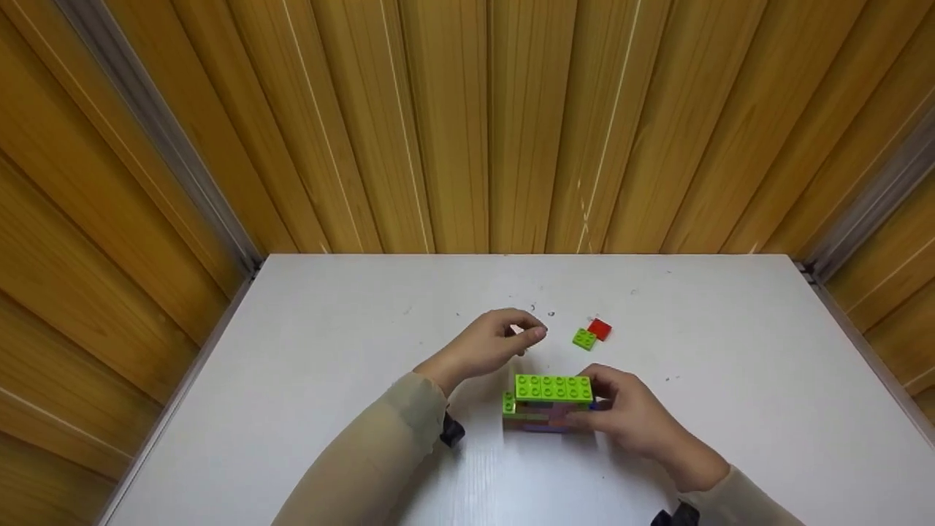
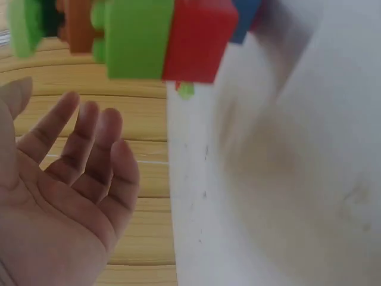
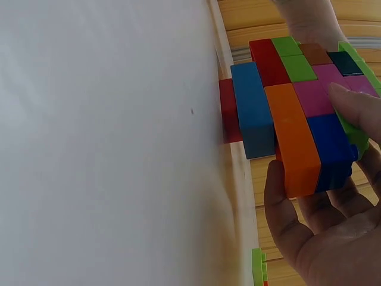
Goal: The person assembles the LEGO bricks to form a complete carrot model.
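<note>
A block model (image 1: pixel 553 389) built of toy bricks in several colours stands on the white table, with a bright green studded top. My right hand (image 1: pixel 637 418) grips its right end, thumb on the near side and fingers behind. In the right wrist view an orange brick (image 3: pixel 293 140) and a dark blue brick (image 3: pixel 330 152) sit close to that hand's fingers. To the model's upper left is my left hand (image 1: pixel 488 342), apart from it. The left wrist view shows that palm bare, its fingers loosely bent, beside a green brick (image 2: pixel 138 39) and a red brick (image 2: pixel 199 42) of the model.
Beyond the model, a loose green brick (image 1: pixel 584 339) and a red brick (image 1: pixel 600 329) lie touching on the table (image 1: pixel 350 329). Wood-look panels (image 1: pixel 453 131) rise behind the table's far edge. Small dark specks are scattered over the tabletop.
</note>
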A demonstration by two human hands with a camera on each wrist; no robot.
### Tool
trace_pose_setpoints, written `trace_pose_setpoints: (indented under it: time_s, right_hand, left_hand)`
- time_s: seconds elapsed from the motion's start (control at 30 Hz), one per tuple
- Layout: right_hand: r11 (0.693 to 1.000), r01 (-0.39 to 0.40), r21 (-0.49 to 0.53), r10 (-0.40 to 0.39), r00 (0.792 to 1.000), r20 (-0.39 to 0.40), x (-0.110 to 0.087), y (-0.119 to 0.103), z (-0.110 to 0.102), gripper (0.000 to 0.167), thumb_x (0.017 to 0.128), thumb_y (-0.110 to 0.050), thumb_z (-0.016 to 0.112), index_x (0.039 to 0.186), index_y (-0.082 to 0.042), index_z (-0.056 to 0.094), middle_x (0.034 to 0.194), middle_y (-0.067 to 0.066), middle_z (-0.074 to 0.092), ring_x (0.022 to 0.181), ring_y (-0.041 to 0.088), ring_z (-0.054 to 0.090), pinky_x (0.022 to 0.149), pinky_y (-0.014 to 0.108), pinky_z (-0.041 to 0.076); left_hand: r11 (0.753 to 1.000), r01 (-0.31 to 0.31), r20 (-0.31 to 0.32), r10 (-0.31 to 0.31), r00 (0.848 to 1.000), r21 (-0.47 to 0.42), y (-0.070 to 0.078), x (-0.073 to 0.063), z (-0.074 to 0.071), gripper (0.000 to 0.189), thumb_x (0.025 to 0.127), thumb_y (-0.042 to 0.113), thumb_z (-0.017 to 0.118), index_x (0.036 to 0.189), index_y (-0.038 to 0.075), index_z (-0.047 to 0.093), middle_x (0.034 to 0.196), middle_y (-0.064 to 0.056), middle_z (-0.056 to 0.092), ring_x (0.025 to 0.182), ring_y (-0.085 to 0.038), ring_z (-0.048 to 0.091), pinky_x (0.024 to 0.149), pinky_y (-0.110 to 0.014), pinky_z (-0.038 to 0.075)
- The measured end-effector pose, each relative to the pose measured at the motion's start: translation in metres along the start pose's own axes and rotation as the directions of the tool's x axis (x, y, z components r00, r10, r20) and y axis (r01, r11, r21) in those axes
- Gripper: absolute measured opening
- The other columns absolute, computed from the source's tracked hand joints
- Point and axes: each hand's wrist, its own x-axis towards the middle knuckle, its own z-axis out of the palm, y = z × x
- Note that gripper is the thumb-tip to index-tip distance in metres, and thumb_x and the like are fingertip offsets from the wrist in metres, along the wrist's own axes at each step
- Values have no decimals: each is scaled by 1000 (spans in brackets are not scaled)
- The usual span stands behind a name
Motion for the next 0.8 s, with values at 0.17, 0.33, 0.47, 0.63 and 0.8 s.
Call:
trace_pose_setpoints:
  time_s: [0.17,0.33,0.47,0.63,0.8]
  right_hand:
    - [1000,-19,-10,19,1000,-3,2,1,1,35,91,-18,95,117,-8,74,119,8,81,108,17,75,95,28,61]
    - [999,-33,-9,33,999,8,1,3,3,35,92,-18,95,119,-9,75,122,10,81,111,20,75,96,26,61]
    - [999,-38,1,38,999,7,0,2,3,37,91,-20,96,120,-9,75,124,11,81,112,23,76,96,26,60]
    - [999,-33,10,32,999,16,0,0,3,37,92,-20,95,121,-9,75,124,12,81,111,22,77,96,27,61]
    - [1000,-2,18,2,1000,12,0,1,2,36,91,-18,95,119,-8,75,121,9,81,108,15,77,95,26,60]
  left_hand:
    - [995,45,16,-47,999,84,-12,32,5,42,113,45,69,149,23,72,149,-2,70,129,-27,73,114,-46,60]
    - [981,85,45,-95,995,176,-21,56,18,42,111,34,74,152,23,70,157,-5,66,155,-28,58,135,-52,42]
    - [970,125,51,-138,989,210,-18,72,25,42,110,27,76,152,28,69,156,-3,65,152,-25,59,134,-49,43]
    - [966,119,56,-136,989,228,-10,86,27,41,111,21,75,151,26,70,154,-4,65,146,-24,61,128,-48,50]
    - [967,110,78,-131,988,230,-6,95,35,39,109,19,77,147,26,74,155,-1,65,147,-23,61,129,-48,49]
